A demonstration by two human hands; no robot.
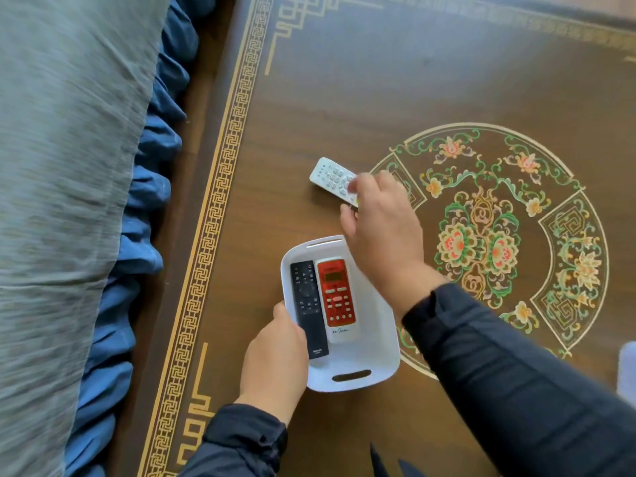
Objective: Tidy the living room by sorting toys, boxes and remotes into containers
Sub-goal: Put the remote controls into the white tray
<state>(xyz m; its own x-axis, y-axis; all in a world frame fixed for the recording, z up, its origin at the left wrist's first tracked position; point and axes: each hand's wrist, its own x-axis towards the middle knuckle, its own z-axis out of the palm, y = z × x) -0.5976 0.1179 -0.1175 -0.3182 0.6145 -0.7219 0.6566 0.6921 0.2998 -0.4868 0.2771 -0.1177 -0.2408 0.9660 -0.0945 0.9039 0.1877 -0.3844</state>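
On the brown table (344, 98), the left hand (275, 356) grips the white basket (378, 359) by its rim; black remote (308, 304) and red remote (337, 297) lie inside. Just beyond, the right hand (382, 228) pinches the white remote (330, 177)

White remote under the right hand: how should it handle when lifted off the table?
The white remote looks like a rigid plastic slab, so probably stiff and light. Flat-bodied, it should not roll. The right hand pinches one end only, so the far end may dip.
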